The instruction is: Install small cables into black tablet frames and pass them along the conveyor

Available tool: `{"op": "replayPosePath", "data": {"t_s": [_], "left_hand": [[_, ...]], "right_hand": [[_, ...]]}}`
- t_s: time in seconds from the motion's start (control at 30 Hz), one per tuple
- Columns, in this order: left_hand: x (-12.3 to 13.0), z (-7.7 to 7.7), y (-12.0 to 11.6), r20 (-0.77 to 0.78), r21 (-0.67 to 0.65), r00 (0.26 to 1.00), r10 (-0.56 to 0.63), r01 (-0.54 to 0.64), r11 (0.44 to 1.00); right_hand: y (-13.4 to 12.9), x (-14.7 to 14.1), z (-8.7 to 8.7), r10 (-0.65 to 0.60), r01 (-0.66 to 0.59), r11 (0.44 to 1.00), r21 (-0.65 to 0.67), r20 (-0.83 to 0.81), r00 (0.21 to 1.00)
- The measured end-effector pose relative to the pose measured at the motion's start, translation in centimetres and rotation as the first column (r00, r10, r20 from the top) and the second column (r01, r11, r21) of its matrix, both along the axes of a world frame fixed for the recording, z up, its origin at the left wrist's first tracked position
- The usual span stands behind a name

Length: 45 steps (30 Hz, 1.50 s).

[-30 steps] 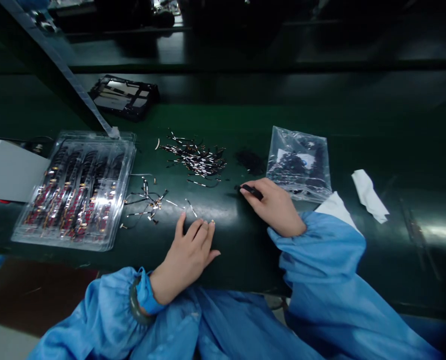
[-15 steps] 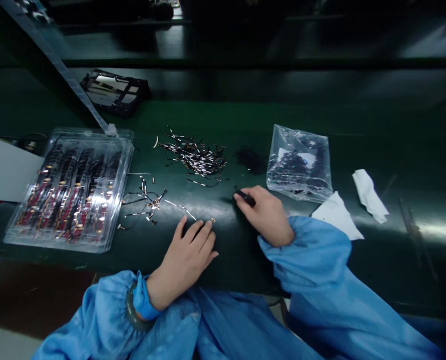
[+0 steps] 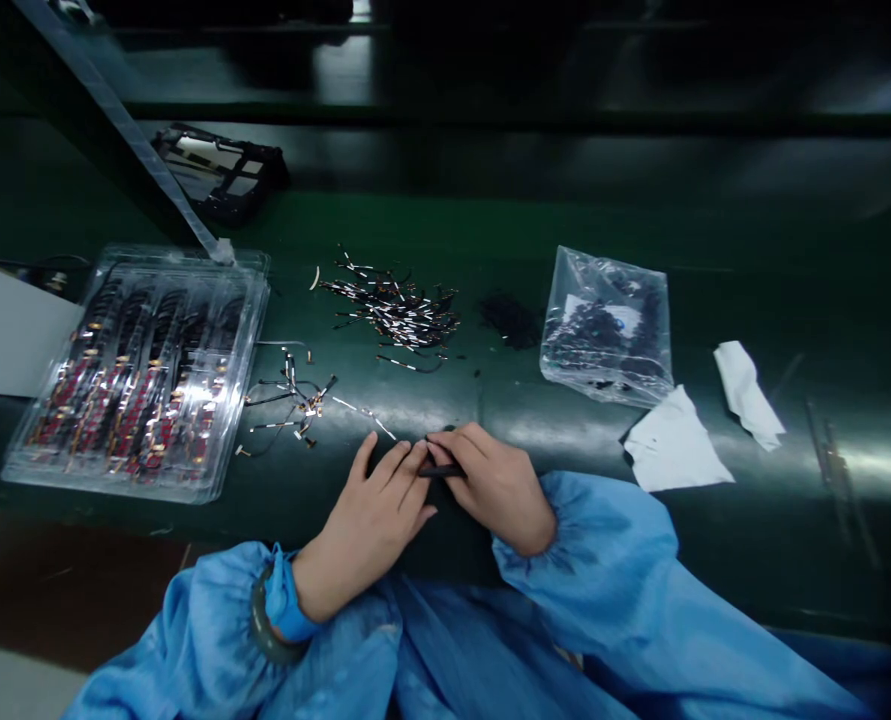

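My left hand (image 3: 381, 510) lies palm down on the bench with its fingers spread. Its fingertips rest over a thin cable (image 3: 366, 411) with white segments, whose far end is hidden under them. Close beside it, my right hand (image 3: 496, 483) is closed around a short black stick-like tool (image 3: 443, 471). The tool's tip reaches the left fingertips; what it touches there is too small to make out. Beyond the hands lies a pile of short black-and-white cables (image 3: 404, 312). Several loose cables with gold-coloured ends (image 3: 306, 405) are scattered left of my left hand.
A clear plastic tray (image 3: 224, 440) of packed cables stands left. Small black pieces (image 3: 511, 318) lie beside a clear bag (image 3: 606, 325) of similar pieces. White paper scraps (image 3: 677, 443) are at right, a black frame-like device (image 3: 224, 175) at back left. A slanted bar (image 3: 134, 130) crosses the upper left.
My right hand has moved left and nearer to me, bringing the black tool from beside the bag to my left fingertips. My left hand has stayed in place.
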State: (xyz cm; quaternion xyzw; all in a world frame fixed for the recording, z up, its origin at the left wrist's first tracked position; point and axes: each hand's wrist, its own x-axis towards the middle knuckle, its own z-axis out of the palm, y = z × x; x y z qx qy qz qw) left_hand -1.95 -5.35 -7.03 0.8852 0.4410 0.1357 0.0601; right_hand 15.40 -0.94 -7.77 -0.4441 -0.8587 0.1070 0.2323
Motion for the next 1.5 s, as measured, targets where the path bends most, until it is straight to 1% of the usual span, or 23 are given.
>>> {"op": "replayPosePath", "data": {"t_s": [0.13, 0.23, 0.33, 0.4, 0.43, 0.5, 0.57, 0.6, 0.67, 0.77, 0.87, 0.97, 1.03, 1.1, 1.13, 1.17, 1.23, 1.33, 1.43, 1.5], "left_hand": [[-0.2, -0.4, -0.1, 0.026, 0.01, 1.0, -0.016, 0.016, 1.0], [-0.3, -0.4, 0.0, 0.038, 0.018, 0.999, -0.025, 0.024, 1.0], [-0.9, -0.1, 0.2, 0.077, 0.022, 0.997, -0.032, 0.03, 0.999], [-1.6, 0.2, 0.3, 0.121, 0.044, 0.992, 0.029, -0.034, 0.998], [-2.0, 0.3, 0.4, 0.139, 0.062, 0.986, 0.088, -0.097, 0.993], [-2.7, 0.4, 0.7, 0.142, 0.093, 0.963, 0.23, -0.244, 0.965], [-3.2, 0.5, 0.9, 0.083, 0.099, 0.935, 0.344, -0.352, 0.931], [-3.3, 0.5, 1.1, 0.037, 0.093, 0.925, 0.379, -0.381, 0.92], [-3.3, 0.5, 1.2, -0.05, 0.079, 0.913, 0.404, -0.4, 0.913], [-3.1, 0.6, 1.2, -0.102, 0.079, 0.921, 0.375, -0.368, 0.926], [-3.6, 0.8, 1.1, -0.064, 0.068, 0.952, 0.299, -0.295, 0.953], [-4.6, 1.0, 1.2, 0.003, 0.004, 0.986, 0.168, -0.168, 0.986], [-5.1, 1.1, 1.2, 0.032, -0.049, 0.997, 0.068, -0.067, 0.997], [-5.4, 1.2, 1.2, 0.05, -0.063, 0.998, 0.022, -0.019, 0.998], [-5.4, 1.3, 1.2, 0.062, -0.046, 0.998, 0.028, -0.025, 0.999], [-5.3, 1.4, 1.2, 0.075, -0.016, 0.996, 0.049, -0.048, 0.999], [-5.2, 1.7, 1.4, 0.108, 0.064, 0.986, 0.125, -0.132, 0.989], [-5.6, 2.0, 2.6, 0.107, 0.165, 0.953, 0.284, -0.299, 0.94], [-6.8, 2.0, 5.0, -0.013, 0.19, 0.901, 0.433, -0.423, 0.886], [-7.6, 1.7, 6.9, -0.12, 0.18, 0.871, 0.476, -0.452, 0.874]], "right_hand": [[-1.0, 0.1, 0.1, 0.064, -0.077, 0.993, 0.092, 0.135, 0.989], [-1.4, -0.1, 0.3, 0.064, -0.094, 0.988, 0.125, 0.227, 0.972], [-1.4, -0.1, 0.7, 0.061, -0.099, 0.986, 0.132, 0.263, 0.963], [-1.2, 0.2, 0.8, 0.075, -0.111, 0.986, 0.127, 0.262, 0.962], [-1.0, 0.4, 0.8, 0.08, -0.115, 0.986, 0.124, 0.26, 0.962], [-0.2, 0.8, 0.6, 0.069, -0.104, 0.987, 0.12, 0.271, 0.96], [1.1, 0.8, 0.4, 0.02, -0.056, 0.992, 0.114, 0.296, 0.955], [1.8, 0.7, 0.4, -0.012, -0.022, 0.994, 0.108, 0.309, 0.951], [3.2, 0.1, 0.4, -0.08, 0.051, 0.994, 0.099, 0.314, 0.946], [4.8, -0.4, 0.8, -0.19, 0.161, 0.979, 0.125, 0.264, 0.946], [5.3, 0.3, 1.2, -0.273, 0.25, 0.954, 0.168, 0.131, 0.953], [5.2, 1.3, 1.3, -0.253, 0.248, 0.958, 0.143, 0.02, 0.967], [4.9, 1.5, 1.2, -0.215, 0.212, 0.97, 0.119, 0.009, 0.977], [4.6, 1.3, 1.1, -0.187, 0.182, 0.976, 0.122, 0.03, 0.982], [4.5, 1.1, 1.0, -0.18, 0.173, 0.976, 0.13, 0.037, 0.983], [4.5, 1.0, 1.0, -0.175, 0.168, 0.976, 0.137, 0.041, 0.984], [4.7, 1.0, 1.0, -0.187, 0.18, 0.973, 0.146, 0.035, 0.982], [5.3, 1.6, 1.0, -0.24, 0.237, 0.962, 0.136, 0.008, 0.971], [5.9, 2.5, 0.7, -0.298, 0.301, 0.948, 0.107, -0.042, 0.954], [6.1, 3.0, 0.3, -0.33, 0.335, 0.939, 0.083, -0.068, 0.942]]}}
